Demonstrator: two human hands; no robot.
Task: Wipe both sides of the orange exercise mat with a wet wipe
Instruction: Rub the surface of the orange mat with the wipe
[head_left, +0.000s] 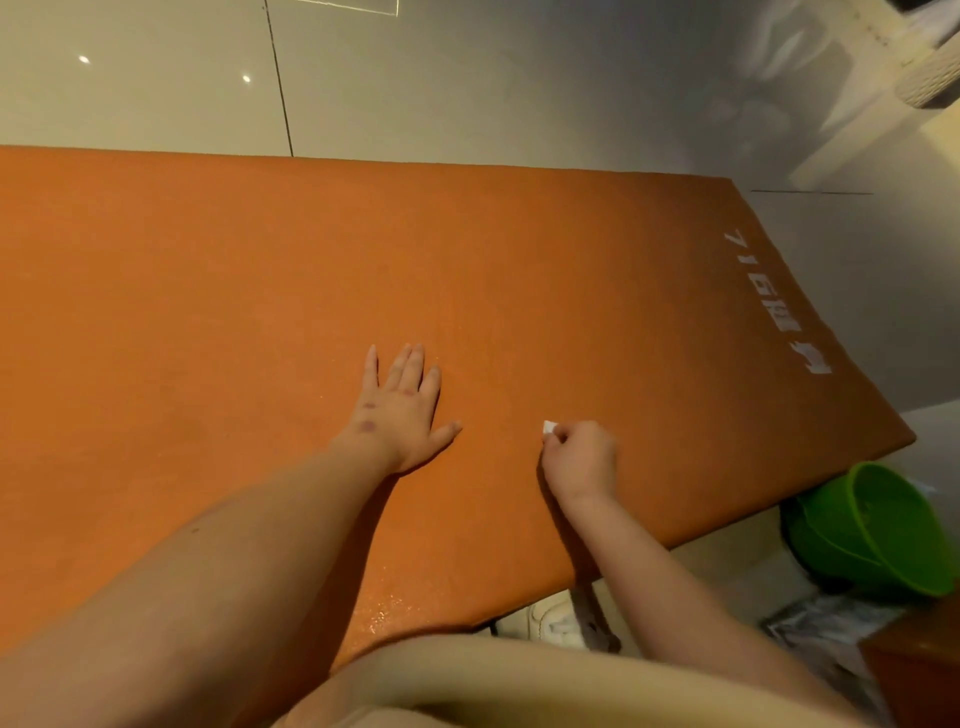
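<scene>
The orange exercise mat (260, 291) lies flat on the tiled floor and fills most of the view, with white printed characters near its right end. My left hand (400, 410) rests flat on the mat, fingers straight and spread. My right hand (582, 457) is curled just to the right of it and pinches a small white wet wipe (549, 427) against the mat surface; only a corner of the wipe shows past the fingers. A wet glistening patch shows near the mat's front edge.
A green plastic basin (872, 530) sits on the floor by the mat's right front corner. A white shoe (550, 623) pokes out under the mat's front edge. Glossy beige floor tiles (415, 78) stretch beyond the mat. A brown wooden object (919, 670) stands at bottom right.
</scene>
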